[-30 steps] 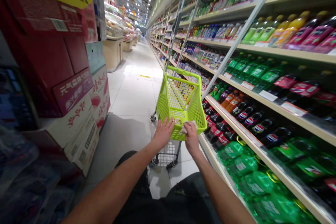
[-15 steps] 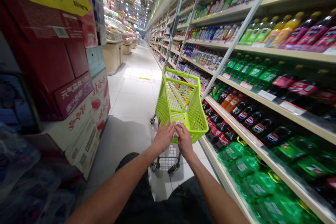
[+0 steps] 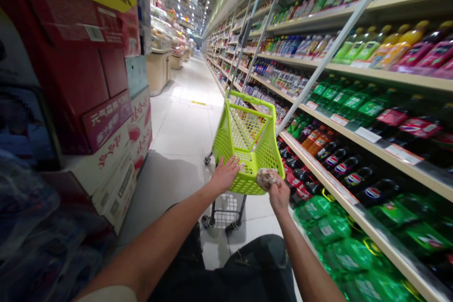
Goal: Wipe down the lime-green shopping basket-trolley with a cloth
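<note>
A lime-green plastic shopping cart (image 3: 262,153) stands in a supermarket aisle, right in front of me. My left hand (image 3: 225,175) rests on the cart's near rim with its fingers spread over the edge. At the cart's near right corner my right hand (image 3: 279,194) is closed on a crumpled, dirty cloth (image 3: 266,178). The basket looks empty inside. My dark trousers (image 3: 247,271) show at the bottom of the view.
Long shelves of soft-drink bottles (image 3: 347,170) run along the right, close to the cart. Stacked red and white cartons (image 3: 106,122) stand on the left. The tiled aisle floor (image 3: 180,122) stretches ahead towards display stands (image 3: 157,68).
My right hand has moved with the cloth from the middle of the near rim, beside my left hand, to the cart's right corner. The left hand stays on the rim.
</note>
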Demonstrator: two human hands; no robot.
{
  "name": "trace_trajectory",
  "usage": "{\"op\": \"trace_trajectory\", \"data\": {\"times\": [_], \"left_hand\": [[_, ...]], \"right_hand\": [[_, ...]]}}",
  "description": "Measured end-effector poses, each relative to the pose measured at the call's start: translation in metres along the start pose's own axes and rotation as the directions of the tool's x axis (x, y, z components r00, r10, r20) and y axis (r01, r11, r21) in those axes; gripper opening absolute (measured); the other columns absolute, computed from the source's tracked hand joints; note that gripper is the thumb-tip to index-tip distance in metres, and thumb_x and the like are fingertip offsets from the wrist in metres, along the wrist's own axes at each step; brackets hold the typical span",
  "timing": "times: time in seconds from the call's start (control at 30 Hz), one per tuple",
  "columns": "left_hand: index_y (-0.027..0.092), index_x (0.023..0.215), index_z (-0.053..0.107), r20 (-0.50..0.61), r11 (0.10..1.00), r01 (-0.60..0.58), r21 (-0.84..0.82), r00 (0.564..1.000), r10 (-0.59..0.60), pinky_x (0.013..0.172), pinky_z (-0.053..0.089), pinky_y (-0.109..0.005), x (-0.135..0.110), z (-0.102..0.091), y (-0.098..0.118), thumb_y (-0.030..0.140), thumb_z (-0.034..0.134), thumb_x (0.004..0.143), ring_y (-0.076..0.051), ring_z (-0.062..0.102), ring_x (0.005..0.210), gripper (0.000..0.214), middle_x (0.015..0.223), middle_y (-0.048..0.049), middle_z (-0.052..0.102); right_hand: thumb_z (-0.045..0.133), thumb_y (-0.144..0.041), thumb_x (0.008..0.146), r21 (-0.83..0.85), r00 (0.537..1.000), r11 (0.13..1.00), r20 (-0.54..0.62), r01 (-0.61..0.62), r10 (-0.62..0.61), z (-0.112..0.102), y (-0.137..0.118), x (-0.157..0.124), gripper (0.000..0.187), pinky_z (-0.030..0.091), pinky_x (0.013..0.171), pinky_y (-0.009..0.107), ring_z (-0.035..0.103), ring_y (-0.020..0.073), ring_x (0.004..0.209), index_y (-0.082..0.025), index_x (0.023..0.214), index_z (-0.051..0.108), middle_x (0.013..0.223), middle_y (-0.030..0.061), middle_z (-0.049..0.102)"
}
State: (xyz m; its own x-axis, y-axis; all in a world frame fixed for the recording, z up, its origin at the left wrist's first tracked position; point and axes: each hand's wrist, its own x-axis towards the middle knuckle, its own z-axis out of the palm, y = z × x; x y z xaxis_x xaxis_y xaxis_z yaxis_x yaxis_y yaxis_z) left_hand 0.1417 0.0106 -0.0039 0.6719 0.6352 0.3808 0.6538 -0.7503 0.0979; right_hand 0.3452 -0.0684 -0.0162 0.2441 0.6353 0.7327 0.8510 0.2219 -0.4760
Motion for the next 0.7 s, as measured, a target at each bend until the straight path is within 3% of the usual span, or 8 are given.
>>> {"op": "trace_trajectory", "data": {"times": [0.1,0.17,0.3,0.5,0.57,0.7], "left_hand": [[0.023,0.114,0.048,-0.003,1.000,-0.030,-0.007,1.000,0.030,0.102,0.022,-0.052,-0.002,-0.004,-0.001,0.023,0.039,0.085,-0.022,0.030,0.127,0.031,0.128,-0.0049,0.048],[0.023,0.109,0.051,-0.008,0.999,-0.052,-0.007,0.999,0.052,0.102,0.022,-0.050,-0.004,-0.006,-0.001,0.024,0.037,0.086,-0.021,0.034,0.125,0.027,0.118,-0.0034,0.056],[0.021,0.099,0.054,-0.036,0.995,-0.102,0.023,0.994,0.102,0.101,0.023,-0.048,-0.011,-0.008,0.005,0.028,0.038,0.087,-0.020,0.039,0.121,0.021,0.105,-0.0024,0.061],[0.017,0.090,0.056,-0.052,0.995,-0.100,0.018,0.994,0.101,0.095,0.027,-0.046,-0.015,-0.003,0.044,0.028,0.042,0.086,-0.020,0.041,0.117,0.018,0.100,-0.0052,0.062],[0.017,0.088,0.057,-0.027,0.995,-0.103,0.003,0.994,0.103,0.093,0.027,-0.045,-0.011,-0.001,0.060,0.031,0.045,0.084,-0.021,0.043,0.114,0.019,0.096,-0.0048,0.062],[0.018,0.083,0.061,0.003,0.991,-0.135,-0.015,0.991,0.135,0.090,0.028,-0.044,0.002,0.000,0.086,0.034,0.050,0.082,-0.020,0.048,0.104,0.019,0.091,-0.0040,0.064]], "right_hand": [[0.039,-0.014,0.070,-0.215,0.998,0.975,0.029,0.058,-0.053,0.010,-0.007,0.004,0.032,0.041,0.088,0.044,0.053,0.0243,0.097,-0.016,0.092,0.063,0.100,0.0105,0.061],[0.043,-0.015,0.071,-0.305,0.985,0.938,0.096,0.163,-0.140,0.017,-0.011,0.001,0.031,0.036,0.092,0.048,0.046,0.0276,0.109,-0.016,0.096,0.061,0.113,0.0125,0.055],[0.053,-0.021,0.071,-0.324,0.905,0.859,0.298,0.395,-0.304,0.019,-0.011,-0.012,0.045,0.030,0.095,0.054,0.033,0.0330,0.122,-0.014,0.115,0.050,0.126,0.0160,0.045],[0.051,-0.023,0.079,-0.193,0.799,0.821,0.427,0.537,-0.423,-0.026,0.044,-0.009,0.040,0.036,0.096,0.048,0.036,0.0267,0.122,-0.018,0.118,0.049,0.123,0.0132,0.050],[0.049,-0.026,0.080,-0.175,0.802,0.841,0.448,0.512,-0.395,-0.045,0.067,-0.005,0.039,0.038,0.097,0.046,0.036,0.0256,0.123,-0.017,0.118,0.050,0.125,0.0138,0.048],[0.038,-0.023,0.083,-0.224,0.857,0.903,0.461,0.365,-0.232,-0.075,0.103,0.003,0.038,0.039,0.097,0.041,0.040,0.0229,0.121,-0.017,0.118,0.052,0.130,0.0127,0.044]]}}
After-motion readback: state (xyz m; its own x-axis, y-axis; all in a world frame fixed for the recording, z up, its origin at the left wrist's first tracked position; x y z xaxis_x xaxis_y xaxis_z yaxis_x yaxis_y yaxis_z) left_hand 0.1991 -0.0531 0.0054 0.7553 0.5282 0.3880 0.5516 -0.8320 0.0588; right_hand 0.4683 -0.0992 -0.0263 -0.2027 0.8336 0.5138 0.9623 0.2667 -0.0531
